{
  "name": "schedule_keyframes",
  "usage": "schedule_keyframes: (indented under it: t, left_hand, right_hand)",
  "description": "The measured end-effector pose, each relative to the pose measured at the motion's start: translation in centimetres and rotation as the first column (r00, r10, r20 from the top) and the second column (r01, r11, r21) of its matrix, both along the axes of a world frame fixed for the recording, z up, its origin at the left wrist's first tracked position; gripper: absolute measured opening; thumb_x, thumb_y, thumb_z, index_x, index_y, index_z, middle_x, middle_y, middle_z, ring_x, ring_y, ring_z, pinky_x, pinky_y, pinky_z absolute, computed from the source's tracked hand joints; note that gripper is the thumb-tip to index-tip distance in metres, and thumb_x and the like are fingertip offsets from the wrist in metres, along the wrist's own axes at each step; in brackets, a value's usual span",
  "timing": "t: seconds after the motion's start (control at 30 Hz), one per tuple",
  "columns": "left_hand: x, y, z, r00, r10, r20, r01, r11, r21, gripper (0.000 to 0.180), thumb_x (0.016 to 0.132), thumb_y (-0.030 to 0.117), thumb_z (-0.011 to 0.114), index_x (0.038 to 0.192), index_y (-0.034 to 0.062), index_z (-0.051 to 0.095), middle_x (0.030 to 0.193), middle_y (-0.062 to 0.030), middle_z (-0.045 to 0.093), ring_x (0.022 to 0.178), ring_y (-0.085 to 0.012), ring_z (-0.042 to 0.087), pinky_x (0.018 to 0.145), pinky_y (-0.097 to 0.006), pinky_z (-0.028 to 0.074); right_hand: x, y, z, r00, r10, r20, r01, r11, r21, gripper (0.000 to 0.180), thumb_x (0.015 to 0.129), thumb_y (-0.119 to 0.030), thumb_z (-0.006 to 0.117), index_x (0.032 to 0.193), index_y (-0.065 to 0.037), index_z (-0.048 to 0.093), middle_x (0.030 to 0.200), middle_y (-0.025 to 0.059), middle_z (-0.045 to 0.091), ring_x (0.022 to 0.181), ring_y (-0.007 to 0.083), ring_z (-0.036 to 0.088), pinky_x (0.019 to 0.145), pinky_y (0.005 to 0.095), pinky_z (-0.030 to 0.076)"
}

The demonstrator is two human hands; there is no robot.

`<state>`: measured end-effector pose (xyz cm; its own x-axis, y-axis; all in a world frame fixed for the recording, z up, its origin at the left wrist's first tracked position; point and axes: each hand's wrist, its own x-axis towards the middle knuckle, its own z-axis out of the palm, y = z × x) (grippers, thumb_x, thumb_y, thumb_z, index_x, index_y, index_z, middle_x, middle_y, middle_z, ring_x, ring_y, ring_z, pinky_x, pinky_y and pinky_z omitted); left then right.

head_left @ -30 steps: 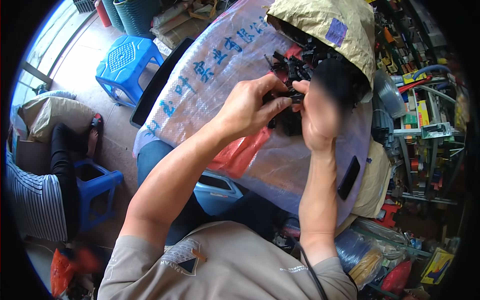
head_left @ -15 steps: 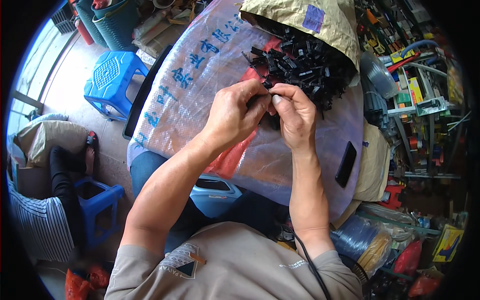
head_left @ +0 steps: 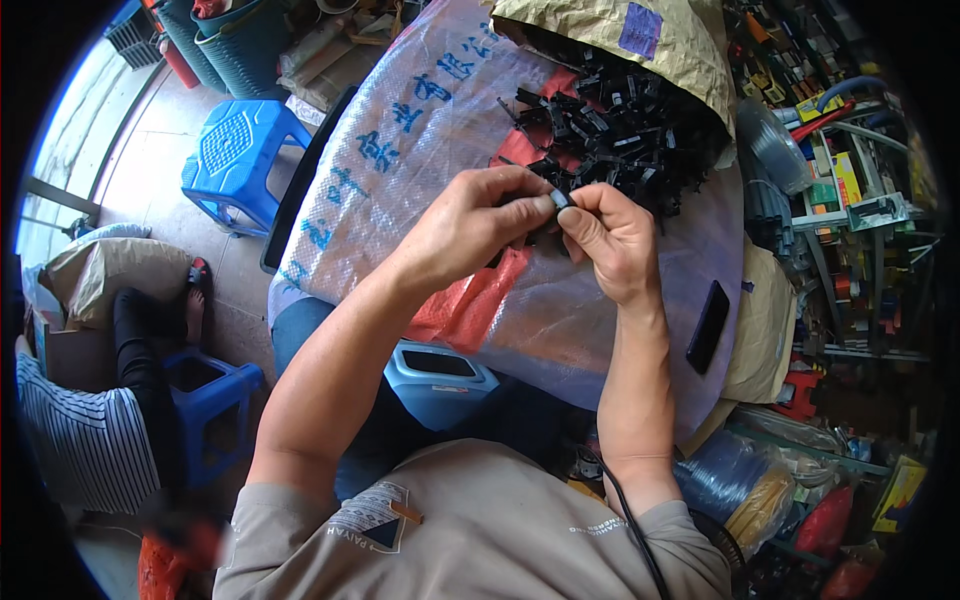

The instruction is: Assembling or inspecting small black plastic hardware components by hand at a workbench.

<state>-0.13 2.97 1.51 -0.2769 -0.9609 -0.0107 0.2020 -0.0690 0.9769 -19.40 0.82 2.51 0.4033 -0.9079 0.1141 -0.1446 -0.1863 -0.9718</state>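
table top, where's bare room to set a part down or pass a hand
Bare woven sheet lies left of the left hand, over to the table's left edge. Another free patch sits below the right hand, between the red panel and the black phone. It is crowded at top right, where the pile of black parts spills from the paper sack.

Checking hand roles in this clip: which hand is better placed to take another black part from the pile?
Probably the right hand: it sits nearest the pile spilling from the sack. The left hand lies farther away. Both now pinch one small part.
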Motion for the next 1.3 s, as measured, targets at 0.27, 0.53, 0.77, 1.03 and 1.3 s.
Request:
schedule_keyframes:
  t: [0.27, 0.53, 0.77, 1.03, 1.3]
  left_hand:
    - [0.5, 0.7, -0.5, 0.913, 0.041, 0.405, 0.13, 0.913, -0.386, 0.029, 0.08, 0.015, 0.065, 0.103, -0.0034, 0.061, 0.079, -0.0193, 0.064, 0.073, -0.0288, 0.065, 0.067, -0.037, 0.05]
    - [2.5, -1.9, -1.6, 0.934, 0.279, 0.222, -0.15, 0.872, -0.467, 0.029, 0.08, 0.02, 0.065, 0.098, -0.0022, 0.064, 0.078, -0.016, 0.067, 0.071, -0.0232, 0.067, 0.068, -0.035, 0.052]
    - [12.9, -8.2, -5.1, 0.292, 0.934, 0.208, -0.782, 0.358, -0.511, 0.036, 0.077, 0.029, 0.069, 0.104, 0.0054, 0.067, 0.093, -0.0124, 0.071, 0.084, -0.0234, 0.068, 0.076, -0.033, 0.052]
    - [12.0, -7.6, -6.8, 0.35, 0.636, 0.687, -0.683, 0.676, -0.278, 0.051, 0.08, 0.036, 0.063, 0.12, 0.0043, 0.061, 0.114, -0.0201, 0.064, 0.108, -0.0343, 0.06, 0.096, -0.04, 0.046]
    - [3.1, -2.5, -1.0, 0.876, 0.41, 0.253, -0.238, 0.825, -0.512, 0.032, 0.087, 0.018, 0.067, 0.114, 0.0029, 0.062, 0.097, -0.0124, 0.068, 0.078, -0.0202, 0.066, 0.072, -0.034, 0.054]
  right_hand:
    - [-0.7, 2.2, 0.1, 0.998, 0.068, -0.009, -0.065, 0.98, 0.187, 0.01, 0.091, -0.007, 0.059, 0.096, 0.001, 0.063, 0.07, 0.0, 0.061, 0.06, 0.0049, 0.055, 0.055, 0.0189, 0.044]
    - [1.2, -1.6, 1.4, 0.982, 0.105, -0.155, -0.095, 0.993, 0.071, 0.018, 0.09, -0.002, 0.055, 0.106, 0.0, 0.062, 0.081, 0.0006, 0.062, 0.07, 0.0057, 0.058, 0.063, 0.0214, 0.048]
    - [1.0, -10.6, -0.6, 0.523, 0.108, -0.846, -0.549, 0.802, -0.237, 0.028, 0.08, -0.004, 0.05, 0.103, 0.0, 0.065, 0.107, 0.0204, 0.064, 0.101, 0.0363, 0.06, 0.09, 0.039, 0.047]
    - [0.9, -8.1, 1.2, 0.66, 0.057, -0.749, -0.39, 0.879, -0.276, 0.026, 0.089, -0.004, 0.054, 0.113, -0.001, 0.063, 0.099, 0.0136, 0.062, 0.091, 0.0256, 0.061, 0.082, 0.0311, 0.047]
    - [-0.4, -6.5, 1.3, 0.997, -0.071, -0.034, 0.07, 0.997, -0.041, 0.016, 0.098, -0.021, 0.051, 0.095, -0.007, 0.058, 0.068, -0.0012, 0.053, 0.056, 0.0053, 0.049, 0.048, 0.0183, 0.036]
